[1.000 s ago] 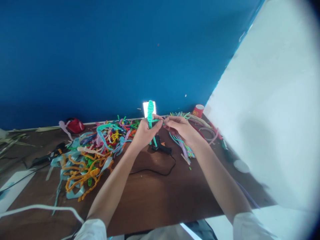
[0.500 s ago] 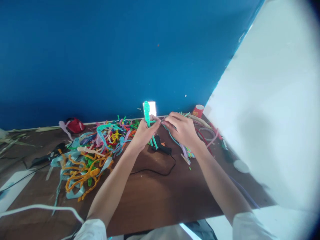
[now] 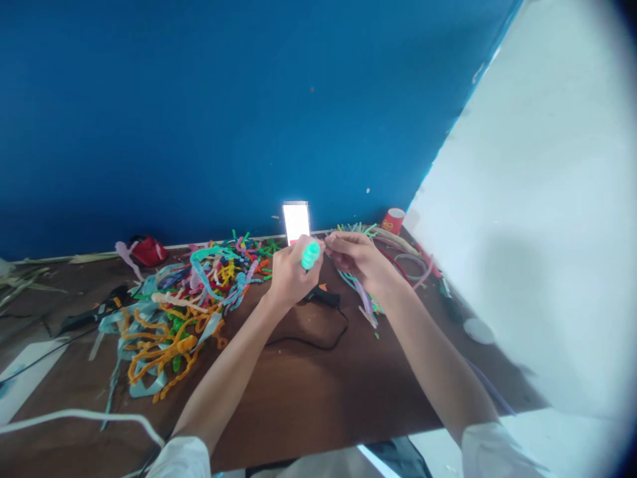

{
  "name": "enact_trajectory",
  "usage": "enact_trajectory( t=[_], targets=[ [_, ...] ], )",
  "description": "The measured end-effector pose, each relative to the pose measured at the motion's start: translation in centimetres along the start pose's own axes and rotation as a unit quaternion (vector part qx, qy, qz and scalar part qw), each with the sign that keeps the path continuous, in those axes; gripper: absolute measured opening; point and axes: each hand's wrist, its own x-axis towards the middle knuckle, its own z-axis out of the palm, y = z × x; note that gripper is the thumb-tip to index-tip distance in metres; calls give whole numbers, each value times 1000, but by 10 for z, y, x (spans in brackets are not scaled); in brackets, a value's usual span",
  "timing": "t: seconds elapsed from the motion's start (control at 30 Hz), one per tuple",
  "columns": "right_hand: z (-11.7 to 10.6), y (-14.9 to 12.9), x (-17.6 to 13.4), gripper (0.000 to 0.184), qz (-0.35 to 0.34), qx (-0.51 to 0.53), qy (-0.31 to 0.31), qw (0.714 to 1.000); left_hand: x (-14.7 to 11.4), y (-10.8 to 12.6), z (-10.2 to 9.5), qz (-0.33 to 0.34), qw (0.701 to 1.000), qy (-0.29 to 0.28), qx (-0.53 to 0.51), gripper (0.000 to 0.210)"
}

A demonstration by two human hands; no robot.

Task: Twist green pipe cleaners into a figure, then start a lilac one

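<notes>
My left hand [image 3: 291,275] is closed around a green pipe cleaner [image 3: 311,255], its wound, thick end pointing toward me. Close beside it, my right hand [image 3: 359,255] pinches thumb and fingers together; what lies between those fingertips is too small to make out. The two hands' fingertips nearly meet. Beneath them on the table lies a black glue gun [image 3: 323,297], partly covered by my left hand. Just behind the hands stands a phone [image 3: 297,221] with a bright white screen.
A tangled heap of coloured pipe cleaners [image 3: 169,332] spreads over the left side. More strands [image 3: 368,302] lie under my right hand. A red paper cup [image 3: 393,221] stands at the back right, near the wall. A black cord [image 3: 318,346] curves across the table [image 3: 308,411].
The green pipe cleaner has tipped from upright to pointing toward me, as my left hand turned over. My right hand has lowered slightly and still pinches at the same place.
</notes>
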Motion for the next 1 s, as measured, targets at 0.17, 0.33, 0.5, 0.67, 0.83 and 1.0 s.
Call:
enact_trajectory(
  t=[0.17,0.33,0.5,0.67,0.83,1.0],
  targets=[
    [-2,-6,-1,28,-180,-253,94,946,10,8,-4,-209,948,-60,-234,19],
    [-5,-14,-7,20,-283,-371,104,878,13,9,-4,-283,878,-60,-382,24],
    [-8,-12,-8,17,-324,-434,83,836,14,10,-4,-289,867,-73,-400,25],
    [-13,-11,-9,18,-322,-512,45,795,13,7,-2,-282,874,-82,-388,24],
    [-10,-10,-9,13,-307,-505,62,805,9,8,0,-220,934,-67,-273,19],
    [1,-1,-3,20,-197,-273,65,939,2,4,0,-74,996,-27,-47,13]
  ],
)
